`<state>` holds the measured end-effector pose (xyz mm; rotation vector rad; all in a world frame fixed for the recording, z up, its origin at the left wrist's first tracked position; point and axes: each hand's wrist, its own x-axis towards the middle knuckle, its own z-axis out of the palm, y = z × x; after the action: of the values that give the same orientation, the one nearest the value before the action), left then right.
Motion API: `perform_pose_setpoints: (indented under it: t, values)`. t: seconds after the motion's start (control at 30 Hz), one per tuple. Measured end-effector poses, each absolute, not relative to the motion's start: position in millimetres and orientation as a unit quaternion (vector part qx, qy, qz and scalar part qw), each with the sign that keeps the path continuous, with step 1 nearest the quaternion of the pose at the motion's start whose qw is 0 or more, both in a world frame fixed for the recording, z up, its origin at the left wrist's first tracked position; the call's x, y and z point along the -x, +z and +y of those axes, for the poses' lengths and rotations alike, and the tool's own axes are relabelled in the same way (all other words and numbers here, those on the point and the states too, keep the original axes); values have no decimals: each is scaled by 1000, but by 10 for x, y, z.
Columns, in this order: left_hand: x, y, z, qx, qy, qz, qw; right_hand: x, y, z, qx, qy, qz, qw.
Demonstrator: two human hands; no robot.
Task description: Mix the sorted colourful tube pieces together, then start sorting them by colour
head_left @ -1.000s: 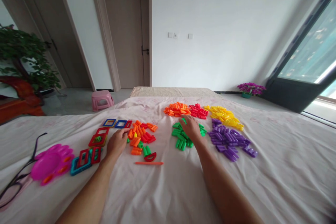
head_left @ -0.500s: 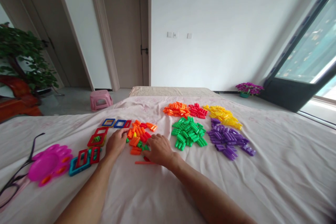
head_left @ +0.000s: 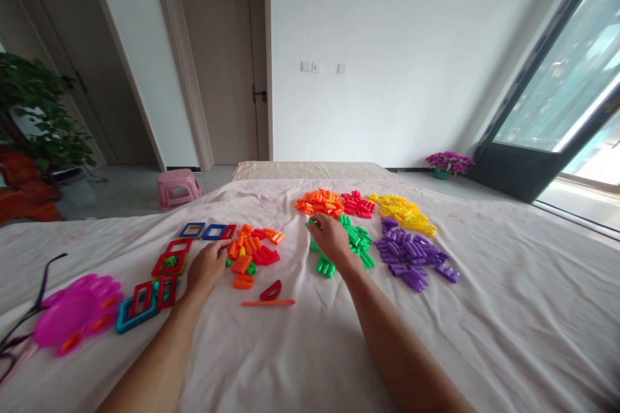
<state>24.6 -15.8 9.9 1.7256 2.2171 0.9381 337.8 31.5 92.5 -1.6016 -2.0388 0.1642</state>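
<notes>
My left hand (head_left: 206, 266) rests on the cloth at the left edge of a mixed pile of plastic building blocks (head_left: 249, 246), mostly orange with some red, green and yellow. Its fingers are stretched out, touching or nearly touching the pile, and hold nothing that I can see. My right hand (head_left: 330, 239) is over the pile of green building blocks (head_left: 358, 242), hiding part of it. Its fingers are curled, with a bit of green at the tips, seemingly a green building block (head_left: 309, 224). Near me lie a red half-round piece (head_left: 271, 290) and an orange stick (head_left: 268, 302).
Farther back are piles of orange blocks (head_left: 320, 202), red blocks (head_left: 357, 204) and yellow blocks (head_left: 404, 211), with purple blocks (head_left: 411, 255) at right. Left of my left hand lie magnetic frame tiles (head_left: 135, 315), a pink paw-shaped tray (head_left: 72, 313) and glasses (head_left: 41, 287).
My right hand has moved from the mixed pile, right and away from me, to the green pile. Fewer green blocks show in the mixed pile. My left hand has stayed beside it.
</notes>
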Motion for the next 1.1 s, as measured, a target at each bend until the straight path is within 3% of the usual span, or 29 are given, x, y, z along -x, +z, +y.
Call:
perform_pose_setpoints:
  t: [0.23,0.43,0.67,0.93,1.1]
  values:
    - [-237,79,-143,-581,320,744,85,-3887,1030,496,688,-18,-676,264]
    - [-246,102,-154,-582,320,743,85,-3428,944,358,541,40,-775,323]
    - [-247,98,-161,-578,323,744,90,-2808,621,-1,386,85,-880,265]
    - [-250,99,-146,-581,325,739,104,-2611,438,-27,377,86,-902,192]
    - [-252,104,-152,-579,318,743,108,-2617,409,-20,389,83,-896,200]
